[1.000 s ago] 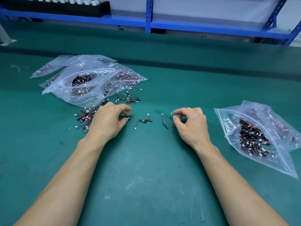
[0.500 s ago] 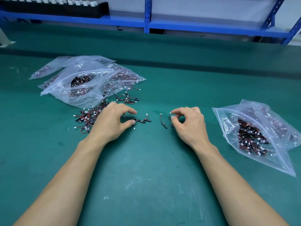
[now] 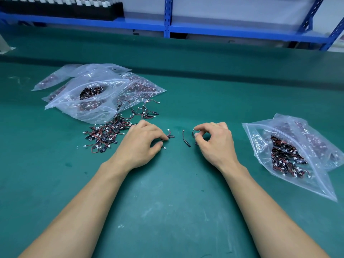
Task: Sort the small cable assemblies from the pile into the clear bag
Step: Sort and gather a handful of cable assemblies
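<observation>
A pile of small cable assemblies (image 3: pixel 106 134), black and red with white plugs, lies loose on the green mat left of centre. My left hand (image 3: pixel 141 144) rests beside it, fingertips pinching one cable assembly (image 3: pixel 169 136) against the mat. My right hand (image 3: pixel 214 142) holds another cable assembly (image 3: pixel 193 133) between thumb and forefinger. One single assembly (image 3: pixel 186 140) lies between my hands. At the right, a clear bag (image 3: pixel 290 157) lies open toward my hands and holds many assemblies.
Several more clear bags (image 3: pixel 96 94) filled with cables are stacked at the back left, partly over the pile. A blue metal shelf (image 3: pixel 167 28) runs along the far edge of the green mat (image 3: pixel 167 211).
My left hand has slid right from the pile onto the loose cables near the centre. My right hand has barely moved and keeps its pinch.
</observation>
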A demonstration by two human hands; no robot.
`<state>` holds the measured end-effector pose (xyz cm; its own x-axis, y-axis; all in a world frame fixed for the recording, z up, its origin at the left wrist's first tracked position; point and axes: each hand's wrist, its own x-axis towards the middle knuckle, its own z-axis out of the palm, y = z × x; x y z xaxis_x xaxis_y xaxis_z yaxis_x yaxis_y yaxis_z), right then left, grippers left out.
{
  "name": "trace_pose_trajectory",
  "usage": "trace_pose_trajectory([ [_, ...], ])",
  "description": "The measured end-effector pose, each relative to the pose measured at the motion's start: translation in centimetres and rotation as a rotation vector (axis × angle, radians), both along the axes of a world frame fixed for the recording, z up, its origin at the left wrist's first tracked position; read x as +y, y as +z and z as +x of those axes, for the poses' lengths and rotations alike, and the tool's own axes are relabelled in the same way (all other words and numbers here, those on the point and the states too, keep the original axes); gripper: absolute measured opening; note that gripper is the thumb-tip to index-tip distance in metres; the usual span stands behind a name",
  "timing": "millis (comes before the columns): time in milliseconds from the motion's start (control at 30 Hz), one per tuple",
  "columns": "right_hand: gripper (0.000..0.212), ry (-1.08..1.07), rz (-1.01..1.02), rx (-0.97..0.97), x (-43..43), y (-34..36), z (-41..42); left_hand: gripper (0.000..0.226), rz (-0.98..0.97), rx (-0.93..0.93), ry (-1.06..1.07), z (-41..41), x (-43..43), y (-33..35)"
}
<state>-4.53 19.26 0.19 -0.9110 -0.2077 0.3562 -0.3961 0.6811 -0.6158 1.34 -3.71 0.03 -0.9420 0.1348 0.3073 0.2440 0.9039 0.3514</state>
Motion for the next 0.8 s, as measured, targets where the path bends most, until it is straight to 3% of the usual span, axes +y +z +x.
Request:
trace_pose_trajectory([
  [233, 0.013, -0.004, 0.003, -0.003, 0.0, 0.0, 0.0, 0.023, 0.003, -0.028, -0.094, 0.2, 0.9, 0.0],
  [500, 0.013, -0.012, 0.002, -0.007, 0.0, 0.0, 0.0, 0.011, -0.005, 0.016, 0.07, 0.3, -0.3, 0.5],
  [633, 0.014, -0.02, -0.015, -0.008, 0.0, 0.0, -0.1, 0.023, 0.033, 0.065, 0.078, 0.2, 0.4, 0.6],
  [800, 0.014, -0.022, -0.018, -0.007, 0.0, -0.1, -0.1, 0.04, -0.051, -0.004, -0.041, -0.1, 1.8, 0.5],
])
